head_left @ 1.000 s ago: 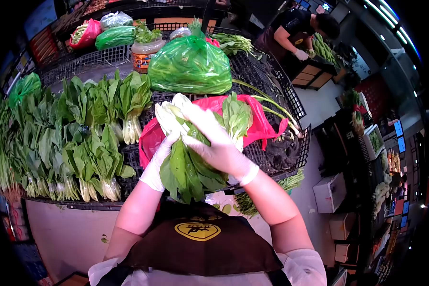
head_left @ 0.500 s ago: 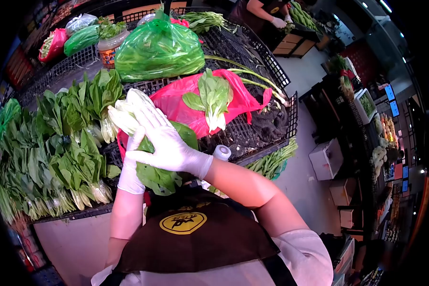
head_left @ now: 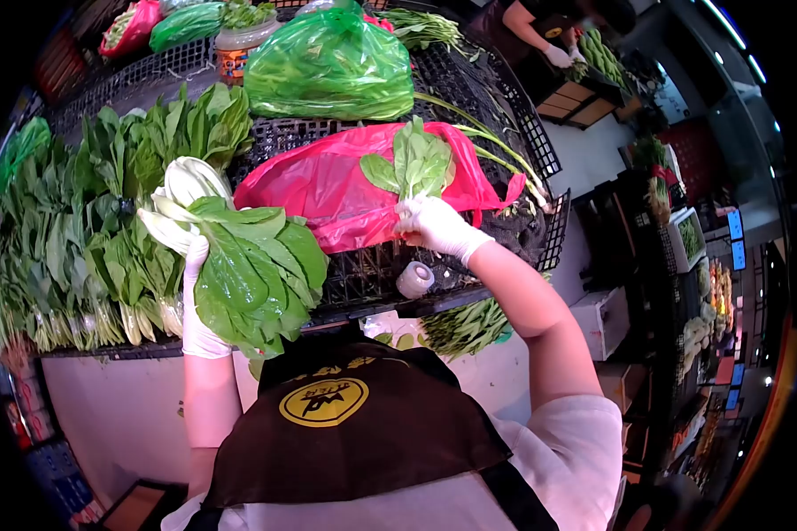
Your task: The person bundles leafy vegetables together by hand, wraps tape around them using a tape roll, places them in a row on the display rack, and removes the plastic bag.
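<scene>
A bunch of leafy greens (head_left: 257, 265) with white stems is held up at the left by my left hand (head_left: 197, 261), gloved in white and partly hidden behind the leaves. My right hand (head_left: 434, 226), also gloved, has its fingers closed on the white stem ends of a smaller leafy bunch (head_left: 412, 159). That bunch lies on a pink plastic bag (head_left: 314, 181). A roll of clear film (head_left: 415, 279) rests on the black crate surface just below my right hand.
Rows of leafy greens (head_left: 53, 239) line the left of the display. Behind the pink bag sits a green bag of vegetables (head_left: 328, 71), beside a jar (head_left: 236, 49). Long stalks (head_left: 496, 146) lie at the right. A co-worker (head_left: 540, 35) handles produce at the back right.
My right hand has left the large bunch, moved right and closed on the small bunch's stems. My left hand keeps the large bunch, now further left with its leaves spread. The film roll shows fully.
</scene>
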A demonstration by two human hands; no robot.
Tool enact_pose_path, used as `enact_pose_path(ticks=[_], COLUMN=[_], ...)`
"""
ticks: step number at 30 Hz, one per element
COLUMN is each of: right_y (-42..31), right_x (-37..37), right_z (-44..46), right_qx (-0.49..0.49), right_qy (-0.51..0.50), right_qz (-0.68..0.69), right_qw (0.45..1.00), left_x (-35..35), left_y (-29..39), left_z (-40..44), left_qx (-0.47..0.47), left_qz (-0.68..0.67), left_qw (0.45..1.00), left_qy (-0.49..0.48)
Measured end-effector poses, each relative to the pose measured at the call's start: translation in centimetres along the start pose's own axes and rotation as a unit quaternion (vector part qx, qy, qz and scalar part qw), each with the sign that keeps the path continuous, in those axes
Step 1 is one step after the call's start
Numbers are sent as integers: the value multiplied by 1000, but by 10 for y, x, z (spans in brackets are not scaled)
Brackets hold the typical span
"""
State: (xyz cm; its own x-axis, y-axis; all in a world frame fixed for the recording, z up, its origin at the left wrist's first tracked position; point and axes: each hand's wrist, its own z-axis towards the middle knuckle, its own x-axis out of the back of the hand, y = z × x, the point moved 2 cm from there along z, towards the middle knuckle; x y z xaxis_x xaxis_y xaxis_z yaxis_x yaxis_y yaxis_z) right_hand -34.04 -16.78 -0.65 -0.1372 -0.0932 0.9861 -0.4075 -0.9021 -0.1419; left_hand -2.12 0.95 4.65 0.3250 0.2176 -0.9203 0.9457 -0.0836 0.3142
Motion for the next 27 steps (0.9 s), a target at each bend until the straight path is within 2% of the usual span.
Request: enact_pose_path(ticks=[2,5,7,8,9,11,13,16,19,20,23,24,25,27], right_y=[-2,11,23,26,27,18,18,20,28,34,49,54,41,51], right_x=[3,32,59,67,72,56,19,-4,-3,-5,-23,-35,-12,5], right_z=[1,2,-2,-1,3,11,8,3,2,3,9,21,35,41], right_qx=[9,-161,-227,-204,-135,20,111,54,61,38,51,-1,-29,-29], right_qy=[18,168,271,282,283,173,25,-49,34,-5,-107,-167,-266,-257], right_qz=[21,183,200,211,105,-23,-44,30,-11,12,-96,-98,-102,26], right_qw=[1000,955,914,913,944,984,993,997,997,999,988,981,958,966], left_x=[5,12,13,17,19,18,12,-10,-11,-9,-7,-6,-5,-9], left_y=[1,5,6,6,6,4,1,-6,-4,-4,-6,-6,-7,-9], left_z=[-4,-9,-10,-10,-10,-9,-7,-13,-17,-16,-11,-10,-9,-9], left_qx=[-29,-61,-60,-61,-61,-79,-96,-104,-108,-96,-108,-113,-117,-118], left_qz=[8,13,9,6,4,21,29,40,51,35,29,30,31,36], left_qw=[999,997,998,998,998,995,993,993,992,995,993,992,992,992], left_qy=[20,48,23,23,22,48,61,26,37,21,38,37,37,39])
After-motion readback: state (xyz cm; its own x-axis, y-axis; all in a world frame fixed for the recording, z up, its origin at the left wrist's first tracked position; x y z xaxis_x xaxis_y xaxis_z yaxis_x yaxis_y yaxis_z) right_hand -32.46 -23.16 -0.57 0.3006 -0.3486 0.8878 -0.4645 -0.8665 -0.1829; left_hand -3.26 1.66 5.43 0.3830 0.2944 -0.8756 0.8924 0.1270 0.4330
